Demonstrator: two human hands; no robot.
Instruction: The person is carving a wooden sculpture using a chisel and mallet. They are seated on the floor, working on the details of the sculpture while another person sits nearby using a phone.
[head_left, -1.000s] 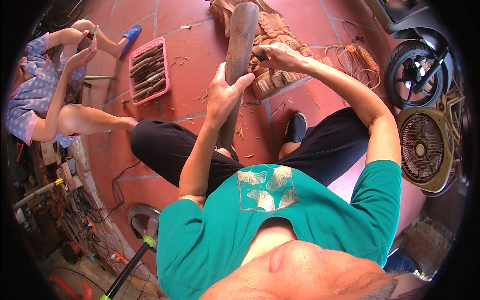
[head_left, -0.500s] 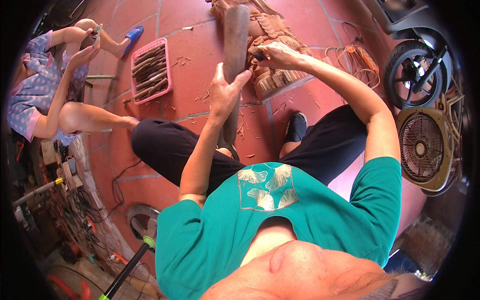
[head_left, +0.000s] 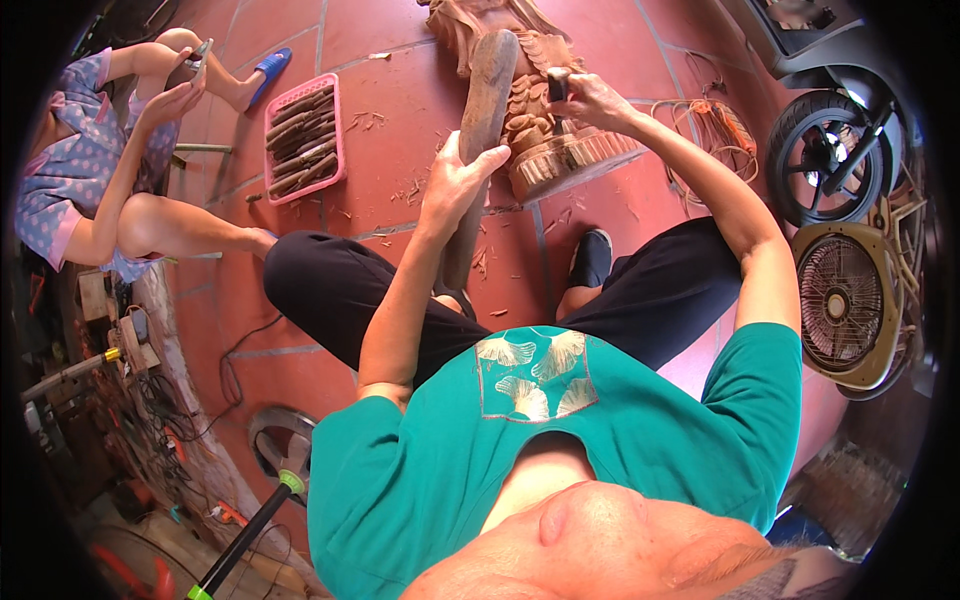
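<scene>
Gripping one smooth wooden club [head_left: 487, 95]: left hand [head_left: 460, 188], fingers closed round the shaft, thumb across it. Club's long axis ran away from the body, thick end far and tilted right. Right hand [head_left: 594, 101] had its fingers closed on one dark-handled tool [head_left: 557, 86], near upright over the carving [head_left: 565, 165]; tip contact unclear. Carving, one, wood in scaly relief, lay on red tiles [head_left: 390, 95] ahead, slanting far-left to near-right, flat base nearest. One pink basket [head_left: 341, 150] held overlapping brown rods, uncountable.
</scene>
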